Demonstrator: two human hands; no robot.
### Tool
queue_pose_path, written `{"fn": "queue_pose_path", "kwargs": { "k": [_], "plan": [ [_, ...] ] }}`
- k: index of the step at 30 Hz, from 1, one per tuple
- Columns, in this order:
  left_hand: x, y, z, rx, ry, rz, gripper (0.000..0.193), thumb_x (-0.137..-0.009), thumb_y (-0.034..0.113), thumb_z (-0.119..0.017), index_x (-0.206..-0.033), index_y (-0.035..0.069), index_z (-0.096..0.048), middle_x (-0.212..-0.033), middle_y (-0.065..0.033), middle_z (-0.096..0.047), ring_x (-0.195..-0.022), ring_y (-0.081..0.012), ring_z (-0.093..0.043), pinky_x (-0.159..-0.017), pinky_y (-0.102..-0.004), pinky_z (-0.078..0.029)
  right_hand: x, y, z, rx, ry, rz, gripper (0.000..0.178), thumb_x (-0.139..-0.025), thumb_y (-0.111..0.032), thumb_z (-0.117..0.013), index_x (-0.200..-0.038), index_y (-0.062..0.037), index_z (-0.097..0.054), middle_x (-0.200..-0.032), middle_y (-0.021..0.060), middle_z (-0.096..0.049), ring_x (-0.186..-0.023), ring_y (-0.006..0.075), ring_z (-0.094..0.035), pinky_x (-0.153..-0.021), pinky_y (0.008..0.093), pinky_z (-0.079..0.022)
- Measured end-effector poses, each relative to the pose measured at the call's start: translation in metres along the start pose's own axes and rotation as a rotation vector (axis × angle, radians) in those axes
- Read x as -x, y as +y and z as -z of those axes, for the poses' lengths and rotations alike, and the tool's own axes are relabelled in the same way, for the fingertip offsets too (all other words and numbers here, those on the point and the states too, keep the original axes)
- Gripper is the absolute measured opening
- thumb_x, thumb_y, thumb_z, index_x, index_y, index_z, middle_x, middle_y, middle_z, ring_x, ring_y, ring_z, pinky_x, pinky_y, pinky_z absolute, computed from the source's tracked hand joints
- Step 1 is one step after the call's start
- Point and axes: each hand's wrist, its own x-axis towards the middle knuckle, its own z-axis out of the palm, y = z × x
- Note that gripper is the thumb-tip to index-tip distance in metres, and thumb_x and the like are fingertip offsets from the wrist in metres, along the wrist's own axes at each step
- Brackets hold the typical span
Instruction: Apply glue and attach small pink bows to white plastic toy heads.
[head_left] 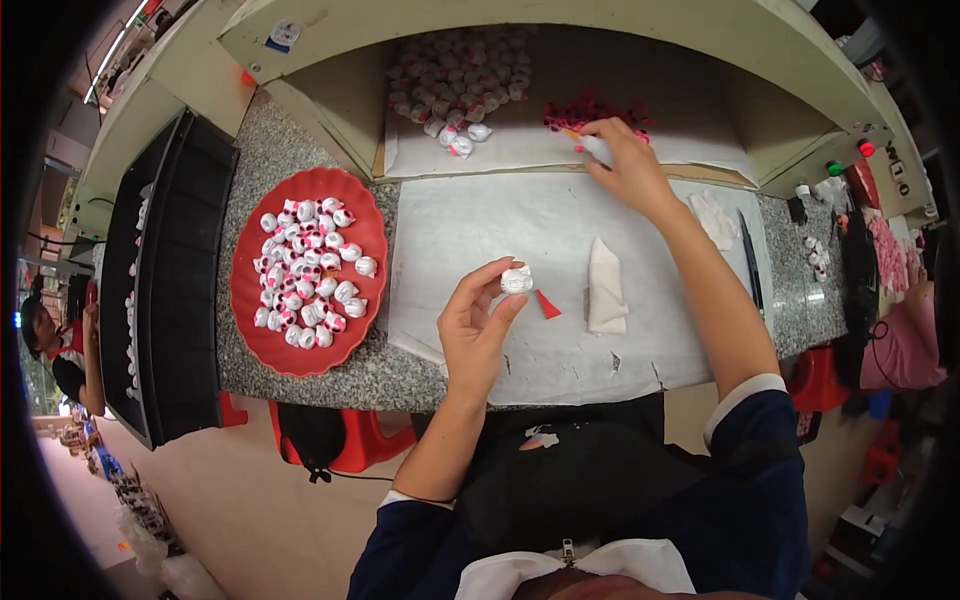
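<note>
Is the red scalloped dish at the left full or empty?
Partly full: the red dish holds many small figures, with bare red around them.

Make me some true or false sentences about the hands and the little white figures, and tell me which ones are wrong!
1. The left hand holds a small, round white figurine. True.
2. A round, scalloped red tray holds many white-and-pink figurines. True.
3. The tray stands to the right of the left hand. False: it stands to the left.
4. A folded, cream-coloured cloth lies on the white paper sheet. True.
5. The right hand rests on the cloth. False: it is near the heap of small pink pieces, holding a whitish object.
</note>
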Motion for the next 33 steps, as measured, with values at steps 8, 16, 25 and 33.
{"fn": "queue_pose_path", "kwargs": {
  "k": [8,16,25,33],
  "plan": [
    [0.004,-0.005,0.001,0.024,-0.013,-0.028,0.032,-0.072,-0.005,-0.054,-0.102,-0.004,-0.046,-0.097,-0.0128,-0.053,-0.089,-0.015,-0.051,-0.078,-0.0243,-0.04,0.018,0.005,-0.008,0.007,0.03,0.033,0.02,-0.064,-0.004,-0.059,-0.083,-0.0042,-0.053,-0.084,0.0087,-0.05,-0.081,0.0273,-0.05,-0.067,0.0331,-0.042],
    [0.005,-0.005,0.003,-0.036,-0.011,-0.029,0.032,-0.072,-0.003,-0.053,-0.103,-0.004,-0.046,-0.097,-0.0142,-0.053,-0.085,-0.0186,-0.053,-0.078,-0.029,-0.042,0.069,-0.059,0.037,-0.516,0.157,-0.18,0.012,-0.069,-0.005,-0.06,-0.079,-0.002,-0.052,-0.074,0.0069,-0.056,-0.069,0.017,-0.055,-0.064,0.0261,-0.042],
    [0.003,-0.008,0.0,-0.179,-0.098,-0.062,0.032,-0.07,-0.008,-0.054,-0.101,-0.003,-0.047,-0.099,-0.0154,-0.052,-0.09,-0.0191,-0.052,-0.078,-0.0267,-0.041,0.105,-0.097,0.024,-1.275,-0.025,-0.533,0.01,-0.067,0.001,-0.06,-0.073,-0.0002,-0.052,-0.071,0.007,-0.054,-0.063,0.0119,-0.051,-0.059,0.0226,-0.041],
    [0.001,-0.012,-0.002,-0.266,-0.104,-0.191,0.029,-0.065,-0.008,-0.057,-0.094,-0.001,-0.055,-0.097,-0.0133,-0.054,-0.09,-0.0198,-0.052,-0.076,-0.0265,-0.043,0.103,-0.106,0.011,-1.214,-0.094,-0.443,0.009,-0.068,0.0,-0.06,-0.073,0.0002,-0.052,-0.07,0.0064,-0.054,-0.062,0.0112,-0.05,-0.057,0.0224,-0.04]
  ]
}}
